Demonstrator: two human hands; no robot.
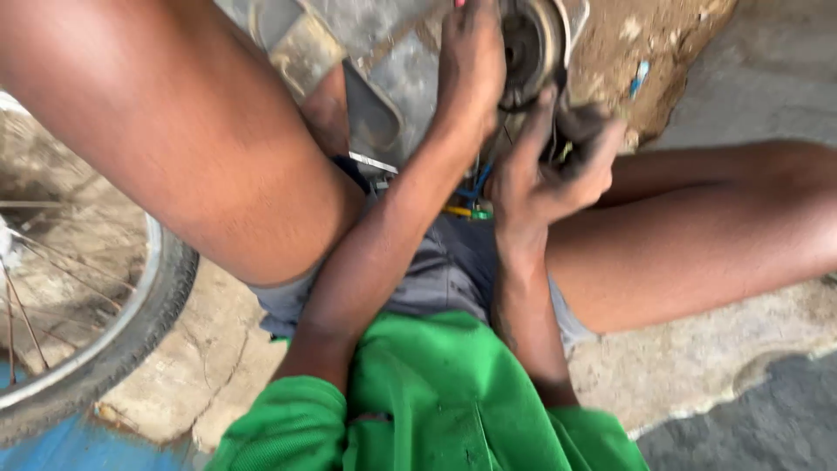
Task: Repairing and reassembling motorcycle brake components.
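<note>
Left hand (471, 61) grips the round metal hub (527, 44) at the far edge; right hand (549, 170), fingers curled shut, holds its near underside.

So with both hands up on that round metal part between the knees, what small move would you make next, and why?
Probably a firmer steadying grip with the left hand before the right hand works further. The left hand lies on the round metal hub, while the right hand's fingers curl at its lower edge, just above loose coloured wires. What the right hand grips is blurred, so this is only a guess.
</note>
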